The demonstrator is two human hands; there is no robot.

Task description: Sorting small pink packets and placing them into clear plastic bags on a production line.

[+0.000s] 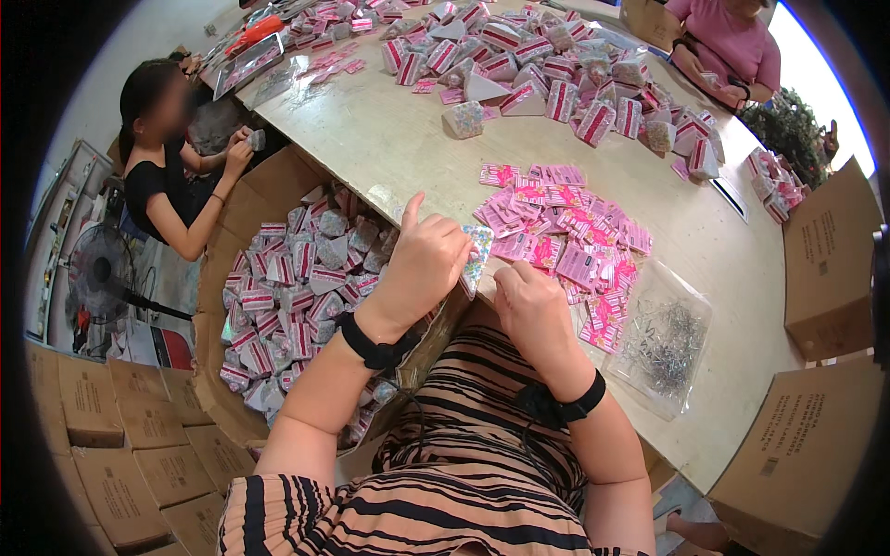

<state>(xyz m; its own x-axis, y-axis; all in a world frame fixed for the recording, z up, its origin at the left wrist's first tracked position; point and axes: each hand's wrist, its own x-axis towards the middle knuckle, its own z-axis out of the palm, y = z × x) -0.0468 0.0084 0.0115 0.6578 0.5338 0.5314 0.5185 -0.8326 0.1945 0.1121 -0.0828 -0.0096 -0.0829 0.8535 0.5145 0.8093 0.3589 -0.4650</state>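
My left hand (pixel 422 262) is closed round a small glittery, multicoloured packet (pixel 476 259), with the thumb sticking up. The packet is upright at the table's near edge. Just right of it, my right hand (pixel 536 313) has its fingers curled together near the packet's lower edge. Whatever those fingers hold, if anything, is hidden. Beyond my right hand lies a spread pile of small pink printed cards (pixel 579 264). A clear plastic tray (pixel 691 371) of loose thin metal pieces (pixel 660 343) lies right of the cards.
Left of my arms, a large open carton (pixel 211 347) holds many glittery wedge-shaped packets (pixel 297 296) with pink bands. More packets (pixel 547 65) heap across the far table (pixel 389 153). One person (pixel 165 176) works at left, another (pixel 728 46) at far right. Cartons (pixel 807 454) stand right.
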